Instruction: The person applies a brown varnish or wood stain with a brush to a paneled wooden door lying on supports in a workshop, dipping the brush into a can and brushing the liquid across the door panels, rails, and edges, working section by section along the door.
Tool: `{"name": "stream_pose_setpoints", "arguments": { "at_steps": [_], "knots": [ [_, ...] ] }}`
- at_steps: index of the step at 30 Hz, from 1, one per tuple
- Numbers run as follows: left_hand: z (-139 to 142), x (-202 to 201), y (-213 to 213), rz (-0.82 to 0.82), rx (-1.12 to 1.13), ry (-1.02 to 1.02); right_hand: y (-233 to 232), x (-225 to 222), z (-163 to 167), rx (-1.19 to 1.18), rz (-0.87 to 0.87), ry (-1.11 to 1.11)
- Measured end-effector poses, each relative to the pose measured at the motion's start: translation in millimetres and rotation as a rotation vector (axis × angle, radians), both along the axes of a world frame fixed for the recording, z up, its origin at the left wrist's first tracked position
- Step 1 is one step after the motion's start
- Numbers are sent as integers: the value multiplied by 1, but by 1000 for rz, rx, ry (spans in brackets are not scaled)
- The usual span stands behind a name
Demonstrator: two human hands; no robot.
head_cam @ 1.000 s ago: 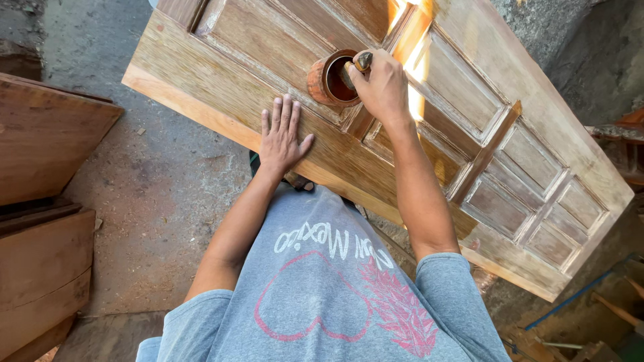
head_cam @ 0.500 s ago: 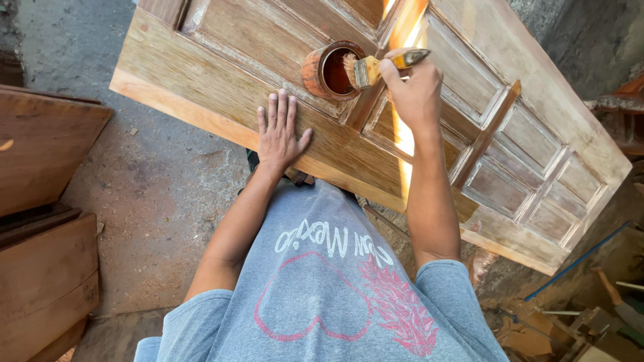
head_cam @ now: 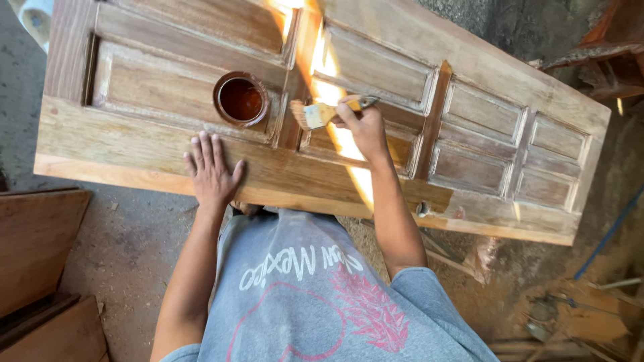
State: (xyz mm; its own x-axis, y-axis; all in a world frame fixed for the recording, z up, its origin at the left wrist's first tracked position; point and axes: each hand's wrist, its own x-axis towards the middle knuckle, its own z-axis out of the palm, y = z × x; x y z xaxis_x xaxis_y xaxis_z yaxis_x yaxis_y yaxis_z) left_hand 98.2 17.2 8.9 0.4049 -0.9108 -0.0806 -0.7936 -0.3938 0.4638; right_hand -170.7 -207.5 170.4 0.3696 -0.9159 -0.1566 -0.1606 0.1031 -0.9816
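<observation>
Fingers of our right hand [head_cam: 365, 127] are clenched around the handle of a flat wooden-handled paintbrush [head_cam: 322, 114], bristles pointing left, just over the central upright strip of the large panelled wooden door [head_cam: 168, 157] lying flat in front of us. Our left hand [head_cam: 211, 171] is released, fingers spread, palm pressed flat on the door's near rail. Round open tin of dark reddish-brown stain [head_cam: 241, 100] sits on a recessed panel, just left of the brush and just beyond the left hand.

Risks as we judge them: the tin stands near both hands, so a careless sweep of the brush or a shift of the left hand could knock it and flood the panel. A loaded brush held over bare wood could drip and leave blotches. The left palm may smear any wet coat it rests on. The door overhangs the dusty concrete floor [head_cam: 127, 248]; leaning hard on its near edge might tip it. Whatever supports the door is hidden.
</observation>
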Motion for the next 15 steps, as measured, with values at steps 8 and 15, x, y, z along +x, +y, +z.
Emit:
{"name": "stream_pose_setpoints", "arguments": {
  "at_steps": [8, 15],
  "knots": [
    [-2, -13, -38, 520, 185, 11, -114, -122, -41, -198, -430, 174],
    [-4, -31, -92, 868, 357, -56, -166, -127, -112, -513, -363, 492]
  ]
}}
